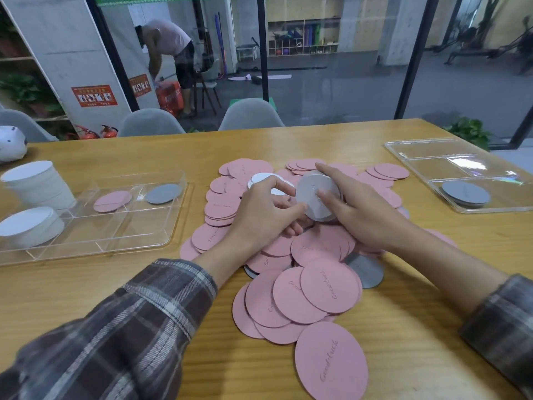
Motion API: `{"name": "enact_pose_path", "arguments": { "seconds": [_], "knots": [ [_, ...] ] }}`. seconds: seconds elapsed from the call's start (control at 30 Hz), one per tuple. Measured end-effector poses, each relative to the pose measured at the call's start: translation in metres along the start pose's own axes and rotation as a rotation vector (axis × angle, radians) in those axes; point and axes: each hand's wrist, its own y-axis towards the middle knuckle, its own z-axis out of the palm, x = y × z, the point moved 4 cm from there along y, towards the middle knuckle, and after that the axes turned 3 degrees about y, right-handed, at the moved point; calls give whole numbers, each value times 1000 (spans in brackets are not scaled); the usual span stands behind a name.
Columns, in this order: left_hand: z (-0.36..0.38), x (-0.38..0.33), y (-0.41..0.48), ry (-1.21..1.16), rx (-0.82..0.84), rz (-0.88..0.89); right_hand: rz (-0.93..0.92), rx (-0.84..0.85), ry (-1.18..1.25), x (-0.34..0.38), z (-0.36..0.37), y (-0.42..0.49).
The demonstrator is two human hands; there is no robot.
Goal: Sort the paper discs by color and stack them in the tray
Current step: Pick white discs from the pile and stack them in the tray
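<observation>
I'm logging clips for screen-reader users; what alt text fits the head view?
The left hand and right hand grip a small stack of grey discs above a sprawling pile of pink discs on a wooden table. A clear tray at left holds one pink disc, one grey disc and a white stack; another clear tray at right holds grey discs.

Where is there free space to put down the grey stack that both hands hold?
Free: the wide near compartment of the left tray, the far compartments of the right tray, and the bare table between the pink pile and the right tray. Crowded: the middle, where the pink pile spreads under the grey stack.
</observation>
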Motion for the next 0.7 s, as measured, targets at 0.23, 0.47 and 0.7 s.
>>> {"name": "enact_pose_path", "arguments": {
  "seconds": [0.23,0.47,0.7],
  "knots": [
    [-24,10,16,498,-215,345,-20,-25,-195,-6,-7,3],
    [-25,28,23,781,72,114,-36,-5,-286,-5,2,4],
    [-35,18,19,735,-93,318,-24,-29,-235,-9,-2,5]
  ]
}}
